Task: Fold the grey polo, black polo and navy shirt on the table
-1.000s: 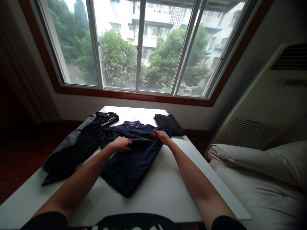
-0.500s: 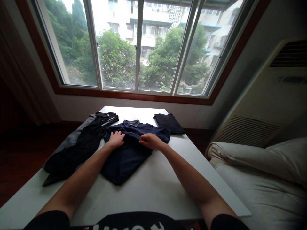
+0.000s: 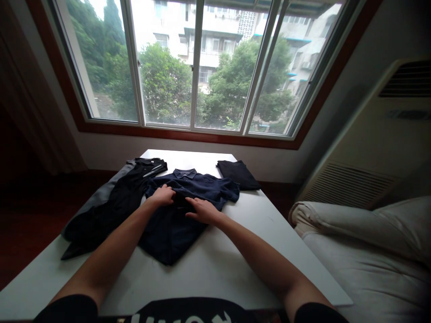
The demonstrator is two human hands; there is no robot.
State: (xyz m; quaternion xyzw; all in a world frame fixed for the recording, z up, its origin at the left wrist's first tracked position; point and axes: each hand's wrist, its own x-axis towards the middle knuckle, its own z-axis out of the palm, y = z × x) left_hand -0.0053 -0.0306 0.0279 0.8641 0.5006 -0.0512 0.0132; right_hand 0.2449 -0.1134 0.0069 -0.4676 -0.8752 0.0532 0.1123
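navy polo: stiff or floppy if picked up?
The navy polo is probably floppy: its body shows soft creases. Pushed, it may bunch, since its fabric is rumpled. Rolling seems unlikely: it lies spread on the white table.

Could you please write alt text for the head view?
A person's left hand and right hand are at a navy collared shirt on a white table by a window. Grey-and-black clothes lie left of the shirt and a folded dark garment right.

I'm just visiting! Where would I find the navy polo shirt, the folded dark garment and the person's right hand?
Navy polo shirt (image 3: 180, 224): head view, on the middle of its body.
Folded dark garment (image 3: 237, 175): head view, on its top face.
Right hand (image 3: 204, 211): head view, on its back.
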